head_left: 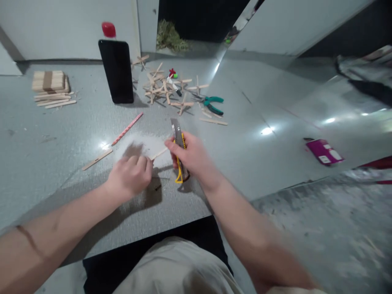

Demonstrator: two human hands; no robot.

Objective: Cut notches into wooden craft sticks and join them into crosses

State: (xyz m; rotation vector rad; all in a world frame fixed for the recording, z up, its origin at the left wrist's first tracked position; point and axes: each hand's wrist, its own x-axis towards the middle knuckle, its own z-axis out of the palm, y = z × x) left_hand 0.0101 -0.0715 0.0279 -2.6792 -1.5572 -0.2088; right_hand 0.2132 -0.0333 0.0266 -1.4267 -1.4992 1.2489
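Closed on one end of a pale wooden craft stick (pixel 159 154), my left hand (pixel 131 174) is just above the grey table. My right hand (pixel 191 155) grips a yellow and grey utility knife (pixel 180 151), its blade end pointing away from me. The stick's other end reaches the right-hand fingers; whether they pinch it too is hard to make out. Left of the hands lie a craft stick with dark marks (pixel 97 159) and a pink patterned pencil (pixel 127 128). Another loose stick (pixel 213 121) lies beyond the knife.
A dark phone (pixel 118 71) stands upright before a red-capped bottle (pixel 108 30). Stacked craft sticks (pixel 49 81) sit at the far left. Several crossed-stick pieces (pixel 165 87), a marker (pixel 174 86) and green-handled pliers (pixel 212 104) lie behind. A purple packet (pixel 324 152) is at right.
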